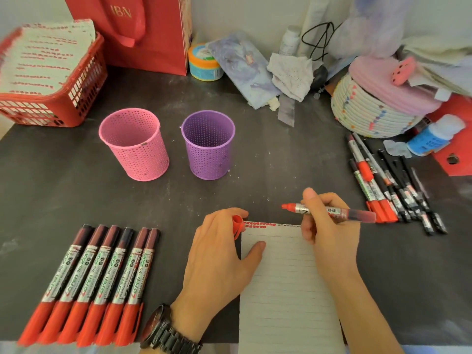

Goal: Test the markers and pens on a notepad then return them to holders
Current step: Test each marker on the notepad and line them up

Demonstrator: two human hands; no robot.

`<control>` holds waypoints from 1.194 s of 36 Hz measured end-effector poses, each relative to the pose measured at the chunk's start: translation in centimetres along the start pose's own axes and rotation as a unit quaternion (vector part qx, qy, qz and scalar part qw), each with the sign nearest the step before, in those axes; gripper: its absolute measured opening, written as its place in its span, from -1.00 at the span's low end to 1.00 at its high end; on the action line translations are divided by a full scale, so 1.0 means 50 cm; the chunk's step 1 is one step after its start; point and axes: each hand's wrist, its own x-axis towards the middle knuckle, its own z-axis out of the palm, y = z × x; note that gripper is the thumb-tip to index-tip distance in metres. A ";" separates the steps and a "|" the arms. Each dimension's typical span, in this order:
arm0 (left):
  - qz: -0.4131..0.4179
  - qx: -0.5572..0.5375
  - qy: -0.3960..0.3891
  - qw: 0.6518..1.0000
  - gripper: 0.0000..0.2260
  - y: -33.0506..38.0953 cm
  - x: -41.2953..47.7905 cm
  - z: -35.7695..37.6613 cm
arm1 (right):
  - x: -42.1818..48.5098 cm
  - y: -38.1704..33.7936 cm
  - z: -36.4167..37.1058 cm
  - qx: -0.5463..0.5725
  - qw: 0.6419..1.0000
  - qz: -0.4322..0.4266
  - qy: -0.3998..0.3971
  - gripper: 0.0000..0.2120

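Observation:
My right hand (329, 226) grips an uncapped red marker (332, 212) above the top of the lined notepad (286, 290), its tip pointing left. My left hand (219, 254) holds the marker's red cap (238, 226) in its fingers while its thumb presses on the notepad's left edge. Red marks (259, 224) run along the top line of the page. Several red-capped markers (89, 284) lie in a row at the front left. A pink holder (135, 146) and a purple holder (208, 144) stand upright behind, both showing nothing inside.
A pile of pens and markers (388, 185) lies at the right. Behind it stand a woven basket (367, 111) and a blue bottle (431, 136). A red basket (51, 80) with paper sits far left, a red bag (143, 29) at the back.

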 end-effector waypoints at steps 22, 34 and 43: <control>0.023 -0.169 0.013 0.985 -0.80 -0.003 -0.015 -0.022 | -0.072 0.009 -0.035 0.113 0.992 0.052 -0.003 -0.68; 0.078 -0.140 0.034 0.986 -0.76 0.007 -0.014 -0.031 | -0.074 0.018 -0.042 0.085 0.995 0.030 -0.045 -0.68; 0.123 -0.175 0.019 0.977 -0.76 0.017 -0.020 -0.043 | -0.077 -0.006 -0.039 0.021 0.992 0.017 -0.124 -0.71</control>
